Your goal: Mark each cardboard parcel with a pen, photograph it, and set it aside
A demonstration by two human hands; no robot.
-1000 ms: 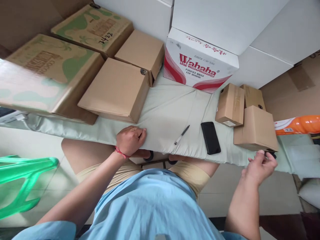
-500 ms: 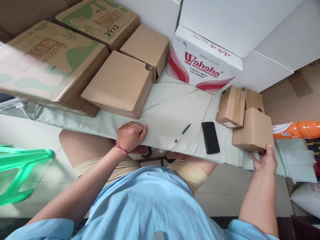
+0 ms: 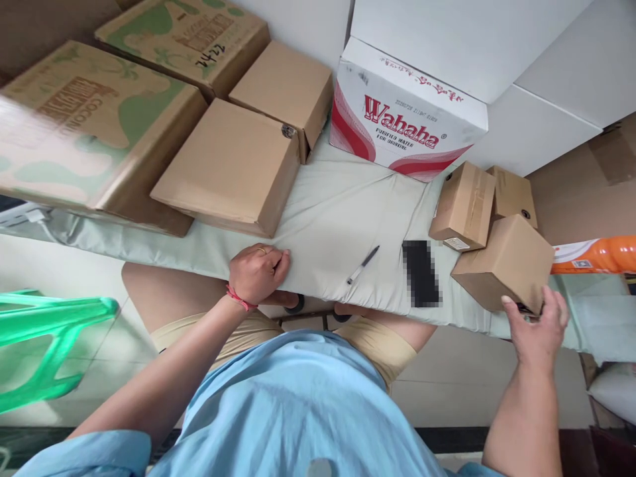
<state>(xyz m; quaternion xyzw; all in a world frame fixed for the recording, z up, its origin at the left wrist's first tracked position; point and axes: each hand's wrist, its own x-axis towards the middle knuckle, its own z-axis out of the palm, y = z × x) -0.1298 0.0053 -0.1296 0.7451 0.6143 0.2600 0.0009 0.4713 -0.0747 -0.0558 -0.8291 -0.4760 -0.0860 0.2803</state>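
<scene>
The right hand (image 3: 539, 331) has its thumb and fingers closed about the near end of a small brown box (image 3: 517, 265), thumb on the left and fingers on the right. The box sits just beyond that hand, turned at an angle; whether its base is fully down cannot be told. Just past it, farther from the hand, stand a taped brown box (image 3: 464, 205) and another small box (image 3: 517, 195), while an orange bottle (image 3: 596, 257) lies beyond the hand and to its right.

The left hand (image 3: 258, 273), with a red wristband (image 3: 242, 299) below it, is curled into a loose fist on the near edge of the cloth-covered table (image 3: 332, 225). To its right lies a pen (image 3: 362, 265), then a dark oblong item (image 3: 422, 275) blurred into blocks, left of the right hand. A flat brown box (image 3: 228, 172) is just beyond the left hand, and the Wahaha carton (image 3: 397, 126) stands well beyond it, to the right
</scene>
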